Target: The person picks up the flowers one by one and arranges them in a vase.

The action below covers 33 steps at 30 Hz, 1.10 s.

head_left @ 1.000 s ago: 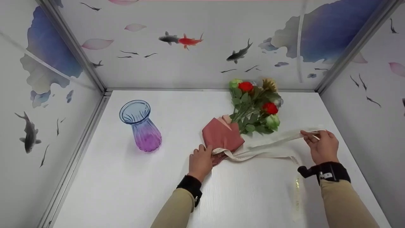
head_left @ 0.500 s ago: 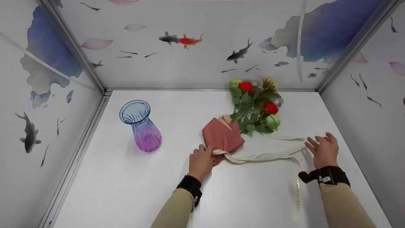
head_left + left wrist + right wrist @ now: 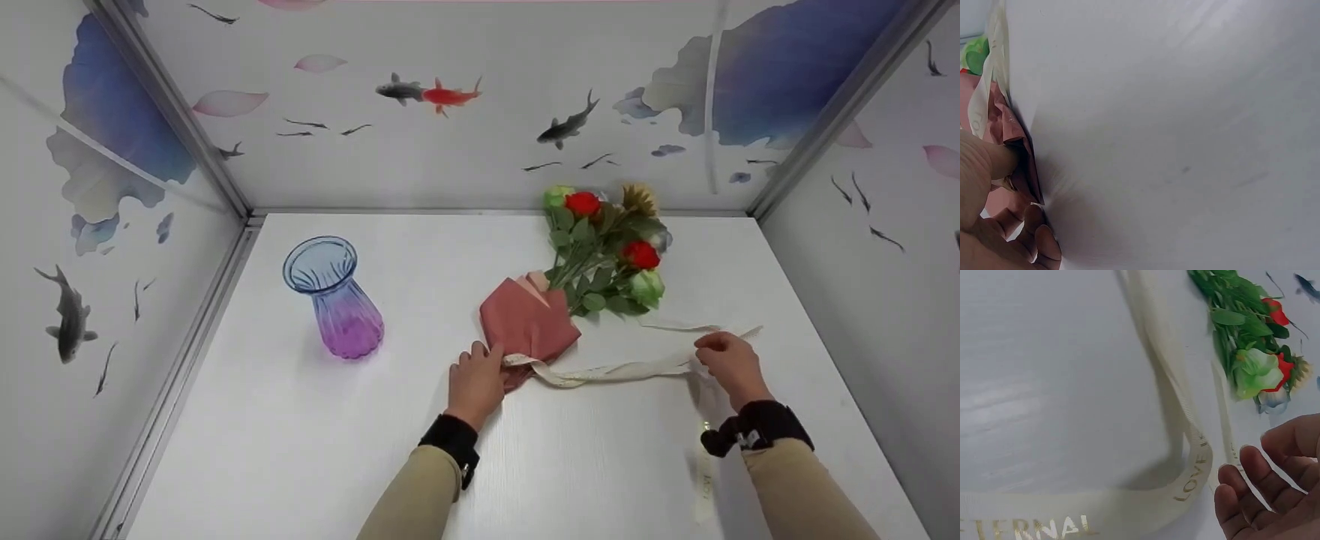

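Observation:
A bouquet of artificial-looking flowers point(image 3: 600, 247) lies on the table, its stem end wrapped in dusty-pink paper point(image 3: 529, 319). At the gathered bottom of the wrap, my left hand point(image 3: 476, 382) holds the bouquet; in the left wrist view the thumb and curled fingers are round the pink paper point(image 3: 1002, 118). A cream ribbon point(image 3: 630, 371) runs from there to the right, with gold lettering reading LOVE and ETERNAL on the ribbon point(image 3: 1193, 478) in the right wrist view. Loosely bent and apart, the fingers of my right hand point(image 3: 731, 367) are beside the ribbon's bend.
A glass vase point(image 3: 337, 300), blue above and purple below, stands at the left of the white table point(image 3: 420, 262). One ribbon tail point(image 3: 705, 480) trails toward the front edge. White panels printed with fish point(image 3: 562, 131) enclose the back and sides.
My right hand lets go of the ribbon end it held up at the right, opens, then moves left to the ribbon's bend. The ribbon sinks lower. My left hand stays put.

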Available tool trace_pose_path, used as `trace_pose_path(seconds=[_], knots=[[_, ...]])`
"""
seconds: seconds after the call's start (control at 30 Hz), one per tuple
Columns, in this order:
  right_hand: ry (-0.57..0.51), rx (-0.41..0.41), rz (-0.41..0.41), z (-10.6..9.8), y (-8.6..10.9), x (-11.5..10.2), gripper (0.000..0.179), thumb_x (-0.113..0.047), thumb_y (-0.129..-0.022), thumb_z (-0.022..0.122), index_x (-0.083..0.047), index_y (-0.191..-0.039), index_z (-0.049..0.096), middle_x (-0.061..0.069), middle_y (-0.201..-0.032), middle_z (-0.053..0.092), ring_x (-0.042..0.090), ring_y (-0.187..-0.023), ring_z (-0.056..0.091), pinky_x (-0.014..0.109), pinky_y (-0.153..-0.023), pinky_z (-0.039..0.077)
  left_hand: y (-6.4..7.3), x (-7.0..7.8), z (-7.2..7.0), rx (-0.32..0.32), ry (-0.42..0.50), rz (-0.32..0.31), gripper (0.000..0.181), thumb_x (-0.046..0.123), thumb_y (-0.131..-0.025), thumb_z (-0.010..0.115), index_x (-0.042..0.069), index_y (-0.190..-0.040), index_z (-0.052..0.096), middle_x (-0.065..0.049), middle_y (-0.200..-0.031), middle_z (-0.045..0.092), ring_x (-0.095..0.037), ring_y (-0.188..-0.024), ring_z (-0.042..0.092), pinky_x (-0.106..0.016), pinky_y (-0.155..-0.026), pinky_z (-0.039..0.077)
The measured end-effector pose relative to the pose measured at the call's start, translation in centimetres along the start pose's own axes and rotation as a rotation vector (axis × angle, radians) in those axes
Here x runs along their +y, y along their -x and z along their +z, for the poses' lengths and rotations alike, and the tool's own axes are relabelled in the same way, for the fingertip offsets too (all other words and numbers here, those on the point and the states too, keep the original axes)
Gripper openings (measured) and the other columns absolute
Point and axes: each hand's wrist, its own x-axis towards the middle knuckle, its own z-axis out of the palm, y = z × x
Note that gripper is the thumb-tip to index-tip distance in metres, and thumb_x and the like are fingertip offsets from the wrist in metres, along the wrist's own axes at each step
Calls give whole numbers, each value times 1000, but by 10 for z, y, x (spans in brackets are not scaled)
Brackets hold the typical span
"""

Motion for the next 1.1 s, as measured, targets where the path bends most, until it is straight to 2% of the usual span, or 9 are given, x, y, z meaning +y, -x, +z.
trace_pose_path(seconds=[0.1, 0.23, 0.33, 0.43, 0.53, 0.63, 0.83, 0.93, 1.1], knots=[[132, -56, -27, 5, -1, 4, 37, -15, -99, 54, 7, -129, 57, 26, -123, 59, 35, -109, 56, 32, -79, 47, 0, 0, 0, 12, 3, 6, 33, 29, -96, 71, 16, -124, 58, -13, -110, 56, -33, -90, 57, -45, -71, 48], [240, -110, -79, 12, -3, 12, 34, -6, -93, 58, 9, -124, 57, 28, -119, 60, 40, -106, 57, 41, -81, 50, 2, 0, 1, 44, -6, 30, 35, 29, -95, 73, 15, -123, 59, -12, -107, 55, -32, -87, 57, -44, -68, 48], [327, -103, -142, 18, -3, 16, 30, 1, -88, 60, 11, -117, 59, 28, -110, 60, 40, -100, 58, 49, -83, 50, 3, -1, 1, 50, -10, 36, 37, 28, -95, 73, 15, -127, 59, -13, -108, 56, -32, -86, 57, -44, -68, 48], [414, -55, -203, 24, -1, 18, 20, 4, -87, 61, 9, -106, 63, 24, -100, 63, 37, -91, 59, 51, -82, 49, 3, -1, 1, 45, -6, 27, 38, 28, -95, 72, 16, -129, 58, -13, -109, 56, -32, -88, 57, -44, -69, 47], [441, -20, -234, 29, 2, 17, 11, 5, -88, 60, 7, -98, 65, 22, -93, 65, 35, -84, 60, 51, -78, 49, 2, -1, 1, 42, 1, 18, 37, 28, -96, 71, 16, -128, 59, -12, -109, 56, -32, -88, 57, -44, -69, 47], [433, 2, -224, 32, 3, 17, 8, 3, -89, 60, 5, -95, 65, 20, -89, 66, 33, -81, 60, 47, -75, 49, 2, 0, 1, 36, 10, 10, 37, 29, -96, 72, 16, -128, 59, -12, -110, 56, -32, -90, 58, -44, -71, 48], [330, 22, -133, 32, 1, 15, 13, -8, -94, 62, 4, -99, 65, 16, -89, 66, 28, -80, 58, 35, -68, 45, 1, 0, 1, 4, 27, -3, 39, 29, -96, 72, 15, -130, 58, -13, -112, 56, -32, -93, 58, -44, -73, 48], [274, 71, -140, 30, 1, 7, 20, -16, -98, 62, 3, -103, 66, 15, -91, 65, 25, -79, 58, 33, -67, 45, 1, -1, 1, 1, 31, -5, 37, 30, -96, 71, 14, -127, 57, -12, -110, 56, -32, -92, 58, -44, -73, 48], [126, 114, -139, 27, 1, -14, 34, -31, -103, 58, 1, -112, 66, 13, -92, 65, 18, -78, 58, 28, -66, 47, 0, -2, 1, 3, 92, -12, 35, 29, -96, 72, 12, -122, 56, -11, -108, 55, -31, -91, 57, -45, -74, 48]])
